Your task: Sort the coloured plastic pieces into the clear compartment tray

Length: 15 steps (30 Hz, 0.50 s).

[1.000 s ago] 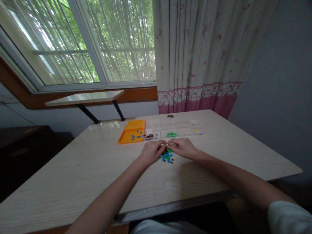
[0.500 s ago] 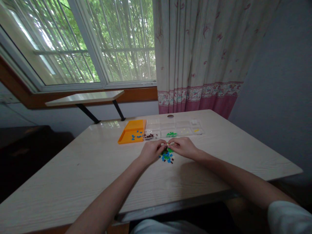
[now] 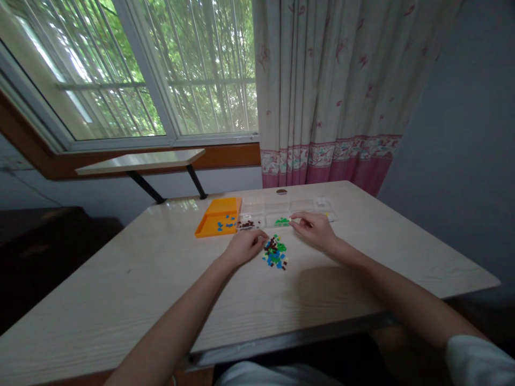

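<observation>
A small mixed pile of blue, green, brown and pale plastic pieces (image 3: 275,256) lies on the table. At its left edge is my left hand (image 3: 246,247), its thumb and fingertips drawn together; whatever they hold, if anything, is too small to make out. My right hand (image 3: 316,229) is beyond the pile to the right, over the front edge of the clear compartment tray (image 3: 277,206). Thumb and forefinger pinch what looks like a tiny pale piece (image 3: 290,220). Green pieces (image 3: 281,221) lie in the compartment beside those fingertips.
Left of the clear tray an open orange case (image 3: 205,227) holds several blue pieces (image 3: 226,223). Brown pieces (image 3: 247,224) fill part of the tray's left front compartment. A raised shelf (image 3: 140,161) stands at the table's back left, beneath the window.
My hands were together above the pile and have parted. The right has moved right and away to the tray with the tiny pale piece; the left has shifted slightly left.
</observation>
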{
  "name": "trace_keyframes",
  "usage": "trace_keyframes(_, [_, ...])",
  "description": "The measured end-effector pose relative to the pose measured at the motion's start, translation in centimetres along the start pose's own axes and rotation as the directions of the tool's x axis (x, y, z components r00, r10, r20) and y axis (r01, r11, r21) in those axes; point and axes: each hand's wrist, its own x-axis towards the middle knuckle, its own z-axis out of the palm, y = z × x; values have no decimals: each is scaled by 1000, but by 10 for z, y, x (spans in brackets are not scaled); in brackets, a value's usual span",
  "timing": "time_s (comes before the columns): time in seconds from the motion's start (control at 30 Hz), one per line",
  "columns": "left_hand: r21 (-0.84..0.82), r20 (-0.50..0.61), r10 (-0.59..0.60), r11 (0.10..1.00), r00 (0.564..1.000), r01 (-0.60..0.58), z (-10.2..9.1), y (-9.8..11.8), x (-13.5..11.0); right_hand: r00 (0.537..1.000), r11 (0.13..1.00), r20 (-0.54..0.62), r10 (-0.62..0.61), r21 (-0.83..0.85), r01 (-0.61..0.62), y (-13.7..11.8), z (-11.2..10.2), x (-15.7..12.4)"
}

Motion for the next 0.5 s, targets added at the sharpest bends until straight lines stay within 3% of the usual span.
trace_keyframes(0.17, [5,84,28,1000,996,-28,2,-1,0,986,1000,-167,-12,15,14,8,-7,2])
trace_keyframes(0.5, [73,68,2,997,998,-7,1,-1,0,976,995,-197,-98,7,101,5,-7,2])
